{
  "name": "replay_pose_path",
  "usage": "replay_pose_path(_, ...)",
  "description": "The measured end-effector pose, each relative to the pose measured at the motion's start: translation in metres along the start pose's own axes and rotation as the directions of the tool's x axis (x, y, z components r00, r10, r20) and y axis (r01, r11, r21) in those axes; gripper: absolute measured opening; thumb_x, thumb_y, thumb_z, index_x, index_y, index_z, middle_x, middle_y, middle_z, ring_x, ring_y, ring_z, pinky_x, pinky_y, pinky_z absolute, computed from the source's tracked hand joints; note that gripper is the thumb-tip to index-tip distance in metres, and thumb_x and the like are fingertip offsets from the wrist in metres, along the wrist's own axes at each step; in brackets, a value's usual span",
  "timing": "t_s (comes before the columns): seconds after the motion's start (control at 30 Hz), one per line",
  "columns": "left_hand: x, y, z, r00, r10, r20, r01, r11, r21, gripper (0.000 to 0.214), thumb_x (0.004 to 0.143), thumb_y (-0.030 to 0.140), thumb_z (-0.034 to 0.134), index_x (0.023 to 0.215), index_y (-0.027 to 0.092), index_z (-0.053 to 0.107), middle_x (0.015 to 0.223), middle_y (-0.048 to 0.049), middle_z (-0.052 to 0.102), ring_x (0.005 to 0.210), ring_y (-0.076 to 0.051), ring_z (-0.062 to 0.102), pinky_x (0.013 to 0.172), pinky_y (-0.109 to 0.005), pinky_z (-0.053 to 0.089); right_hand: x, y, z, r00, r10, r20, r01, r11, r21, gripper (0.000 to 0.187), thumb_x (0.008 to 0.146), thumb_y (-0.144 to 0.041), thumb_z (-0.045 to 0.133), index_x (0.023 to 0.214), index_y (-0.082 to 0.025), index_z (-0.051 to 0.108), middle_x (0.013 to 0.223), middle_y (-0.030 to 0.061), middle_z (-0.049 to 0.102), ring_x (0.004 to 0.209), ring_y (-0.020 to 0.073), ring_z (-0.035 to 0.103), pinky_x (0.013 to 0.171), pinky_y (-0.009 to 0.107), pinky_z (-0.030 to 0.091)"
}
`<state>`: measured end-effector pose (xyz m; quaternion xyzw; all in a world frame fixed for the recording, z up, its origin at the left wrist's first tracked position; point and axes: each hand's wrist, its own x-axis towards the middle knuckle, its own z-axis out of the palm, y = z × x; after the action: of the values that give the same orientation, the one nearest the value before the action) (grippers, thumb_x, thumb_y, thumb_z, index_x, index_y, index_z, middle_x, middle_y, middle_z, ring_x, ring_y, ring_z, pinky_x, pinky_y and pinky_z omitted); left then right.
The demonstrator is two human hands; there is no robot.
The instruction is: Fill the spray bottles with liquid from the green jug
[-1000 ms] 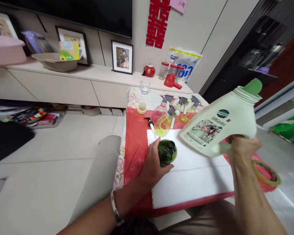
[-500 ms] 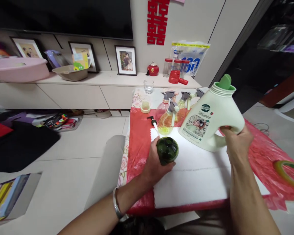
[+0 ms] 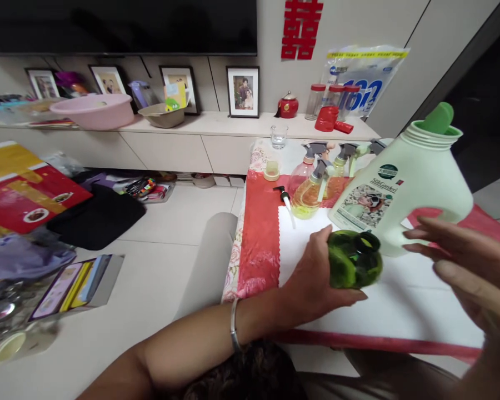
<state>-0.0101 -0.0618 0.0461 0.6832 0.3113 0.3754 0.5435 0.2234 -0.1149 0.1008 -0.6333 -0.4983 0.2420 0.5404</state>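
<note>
My left hand (image 3: 312,278) is wrapped around a dark green see-through bottle (image 3: 354,261), whose neck is uncapped. Over the right side of the table, my right hand (image 3: 470,272) is held with its fingers apart and nothing in it, somewhat blurred. Just beyond both hands stands a large pale green detergent jug (image 3: 404,189) with an open mouth and a green spout. A black pump head (image 3: 282,195) with a white tube lies left of the spray bottles. Beside it is a clear spray bottle (image 3: 308,197) holding a little yellow liquid.
More spray bottles, including a pink one (image 3: 300,175), stand behind. A pale cap (image 3: 271,170) and a glass cup (image 3: 279,136) sit at the table's far left. White paper (image 3: 400,316) covers the red tablecloth (image 3: 258,239). A low cabinet (image 3: 166,150) runs behind, and boxes lie on the floor.
My right hand has let go of the jug's handle and drawn back, opening. The green bottle has tilted in my left hand. The view has swung to the left.
</note>
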Motion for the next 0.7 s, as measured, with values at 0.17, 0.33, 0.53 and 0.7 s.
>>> replay_pose_path(0.17, 0.012, -0.006, 0.022, 0.997, 0.077, -0.016, -0.077, 0.997, 0.0, 0.117, 0.061, 0.032, 0.091, 0.152, 0.017, 0.019, 0.147, -0.0205, 0.042, 0.135, -0.04, 0.045, 0.114, -0.06, 0.039, 0.002, 0.01, 0.023, 0.9, -0.023, 0.435, 0.046, 0.998, -0.041, 0.095, 0.068, -0.049, 0.084, 0.152, -0.038, 0.042, 0.149, 0.005, 0.047, 0.134, 0.035, 0.048, 0.103, 0.043, 0.054)
replay_pose_path(0.33, 0.017, -0.016, 0.021, 0.994, 0.09, -0.056, -0.087, 0.995, 0.056, 0.115, 0.065, 0.027, 0.085, 0.154, 0.016, 0.013, 0.148, -0.0219, 0.041, 0.139, -0.041, 0.042, 0.116, -0.061, 0.036, 0.009, 0.025, 0.054, 0.883, -0.076, 0.464, 0.126, 0.989, -0.079, 0.111, 0.067, -0.05, 0.087, 0.159, -0.037, 0.027, 0.153, 0.0049, 0.042, 0.139, 0.0358, 0.042, 0.115, 0.054, 0.039)
replay_pose_path(0.53, -0.009, -0.018, -0.013, 0.988, 0.076, 0.136, -0.116, 0.941, 0.319, 0.114, 0.081, 0.055, 0.073, 0.158, 0.013, 0.001, 0.165, -0.0286, 0.011, 0.154, -0.045, 0.013, 0.122, -0.067, 0.024, 0.015, 0.04, 0.056, 0.933, -0.05, 0.356, 0.014, 0.995, 0.103, 0.107, 0.069, -0.046, 0.085, 0.159, -0.032, 0.03, 0.158, 0.0038, 0.033, 0.144, 0.034, 0.034, 0.121, 0.049, 0.033)
replay_pose_path(0.7, -0.014, -0.03, -0.063, 0.982, -0.021, 0.187, -0.115, 0.717, 0.687, 0.1, 0.088, 0.06, 0.059, 0.158, 0.008, 0.011, 0.165, -0.0286, 0.012, 0.155, -0.041, 0.005, 0.124, -0.064, 0.017, 0.019, 0.044, 0.046, 0.959, -0.033, 0.282, -0.009, 0.989, 0.147, 0.103, 0.067, -0.044, 0.086, 0.156, -0.036, 0.035, 0.155, 0.0007, 0.038, 0.145, 0.0333, 0.033, 0.123, 0.048, 0.03)
